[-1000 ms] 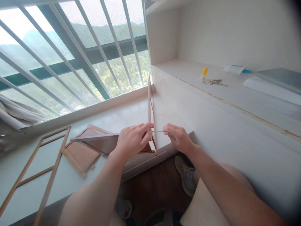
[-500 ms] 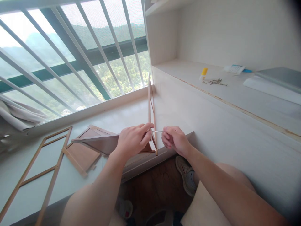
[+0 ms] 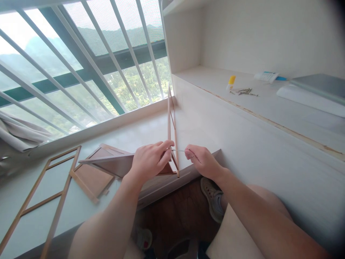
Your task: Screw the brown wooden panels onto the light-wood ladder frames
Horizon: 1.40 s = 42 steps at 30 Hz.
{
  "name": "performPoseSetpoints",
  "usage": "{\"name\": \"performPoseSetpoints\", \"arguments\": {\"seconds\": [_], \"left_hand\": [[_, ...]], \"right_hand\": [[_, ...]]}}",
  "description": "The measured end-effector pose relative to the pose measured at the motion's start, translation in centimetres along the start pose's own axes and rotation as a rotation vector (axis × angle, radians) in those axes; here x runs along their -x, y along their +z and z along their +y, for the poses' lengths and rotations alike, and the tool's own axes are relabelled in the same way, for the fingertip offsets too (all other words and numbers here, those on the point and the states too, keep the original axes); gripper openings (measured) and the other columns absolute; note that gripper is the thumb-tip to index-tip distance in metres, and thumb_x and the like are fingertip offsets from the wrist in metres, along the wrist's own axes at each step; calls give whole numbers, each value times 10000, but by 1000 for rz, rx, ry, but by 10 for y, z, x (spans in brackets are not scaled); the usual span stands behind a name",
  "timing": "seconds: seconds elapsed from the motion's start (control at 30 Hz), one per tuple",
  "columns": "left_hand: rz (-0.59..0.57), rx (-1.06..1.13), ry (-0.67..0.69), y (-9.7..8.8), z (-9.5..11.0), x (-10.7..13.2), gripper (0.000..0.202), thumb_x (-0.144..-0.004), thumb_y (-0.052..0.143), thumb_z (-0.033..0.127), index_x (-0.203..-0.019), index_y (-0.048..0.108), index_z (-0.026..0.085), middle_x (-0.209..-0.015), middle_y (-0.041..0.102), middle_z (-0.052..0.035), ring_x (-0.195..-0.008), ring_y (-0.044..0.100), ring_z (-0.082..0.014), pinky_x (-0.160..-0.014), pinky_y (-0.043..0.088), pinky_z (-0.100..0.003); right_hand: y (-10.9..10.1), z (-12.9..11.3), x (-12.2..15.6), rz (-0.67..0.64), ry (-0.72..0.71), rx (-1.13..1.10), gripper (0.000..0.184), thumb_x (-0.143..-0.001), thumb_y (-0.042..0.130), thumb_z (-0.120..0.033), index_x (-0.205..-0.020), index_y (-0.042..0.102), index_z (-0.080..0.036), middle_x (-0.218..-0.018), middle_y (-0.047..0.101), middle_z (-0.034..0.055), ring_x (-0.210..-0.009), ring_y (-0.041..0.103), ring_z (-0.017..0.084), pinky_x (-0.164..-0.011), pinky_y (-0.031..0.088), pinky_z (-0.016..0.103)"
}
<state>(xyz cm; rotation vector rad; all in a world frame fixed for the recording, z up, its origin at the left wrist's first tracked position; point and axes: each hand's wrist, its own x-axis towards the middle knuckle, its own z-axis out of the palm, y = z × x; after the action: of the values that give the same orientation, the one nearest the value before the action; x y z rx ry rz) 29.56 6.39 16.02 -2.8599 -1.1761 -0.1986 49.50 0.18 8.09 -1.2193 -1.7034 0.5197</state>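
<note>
My right hand (image 3: 201, 158) is closed around one end of a thin metal rod that looks like a hex key (image 3: 179, 150). The rod points left, its tip meeting the upright wooden frame (image 3: 169, 118). On the frame's other side, my left hand (image 3: 149, 160) has thumb and fingers pinched at the post where the tip meets it. Any screw there is hidden by the fingers. A brown panel (image 3: 107, 163) joins this frame at an angle and runs left behind my left hand.
Left on the pale ledge (image 3: 140, 131) lie another open wooden frame (image 3: 64, 190) and a loose wooden panel (image 3: 93, 178). The shelf at right holds a yellow-capped glue bottle (image 3: 231, 82), several screws (image 3: 245, 91), a plastic packet (image 3: 266, 76) and a grey flat object (image 3: 320, 88). A barred window stands behind.
My right hand has turned about the rod, its back now facing more upward. The left hand keeps its place on the frame. The whole view has shifted slightly.
</note>
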Motion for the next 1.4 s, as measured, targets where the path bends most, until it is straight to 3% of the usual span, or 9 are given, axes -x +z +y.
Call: {"name": "performPoseSetpoints", "arguments": {"seconds": [0.17,0.63,0.83,1.07,1.17,1.3,1.4], "left_hand": [[1,7,4,-1,0,0,355,-999,269,410,-1198,558,358,-1095,712,49,-893,684,-184,-644,394,-273],[-10,8,5,0,0,2,356,-1002,260,411,-1202,549,357,-1105,711,44,-902,684,-187,-644,388,-276],[-11,18,-1,-1,0,2,359,-999,267,412,-1212,552,363,-1110,710,45,-909,684,-186,-655,400,-274],[-13,4,6,-1,0,2,352,-1001,264,410,-1204,548,361,-1101,712,48,-903,685,-189,-643,393,-278],[-7,2,8,-2,0,2,346,-1002,264,409,-1204,542,363,-1093,713,50,-896,686,-191,-642,391,-282],[-18,13,3,-2,1,2,358,-1000,259,409,-1209,545,358,-1082,716,37,-899,684,-186,-658,400,-275],[-27,11,-3,-2,1,2,367,-996,255,414,-1211,547,352,-1090,714,30,-900,682,-188,-655,403,-273]], "right_hand": [[1,4,0,13,-86,112,258,-1004,385,-332,-802,490,-210,-705,517,7,-627,449,145,-627,348,274],[1,8,-2,40,-156,112,216,-1004,390,-299,-827,482,-215,-742,504,16,-658,451,150,-639,358,276],[-2,13,-4,-10,-246,164,195,-999,390,-269,-857,514,-217,-803,560,44,-710,493,163,-676,388,276],[-3,16,-10,34,-265,218,225,-995,383,-264,-835,533,-215,-835,590,55,-741,500,167,-687,385,283],[1,13,-10,41,-163,42,291,-991,402,-331,-760,526,-203,-729,552,31,-666,479,154,-640,368,287],[14,6,-6,-17,173,-485,445,-985,375,-447,-611,423,-210,-491,442,-29,-470,406,124,-509,326,274],[19,1,-5,-50,315,-746,431,-968,393,-460,-614,411,-214,-428,426,-48,-394,368,113,-451,284,267]]}}
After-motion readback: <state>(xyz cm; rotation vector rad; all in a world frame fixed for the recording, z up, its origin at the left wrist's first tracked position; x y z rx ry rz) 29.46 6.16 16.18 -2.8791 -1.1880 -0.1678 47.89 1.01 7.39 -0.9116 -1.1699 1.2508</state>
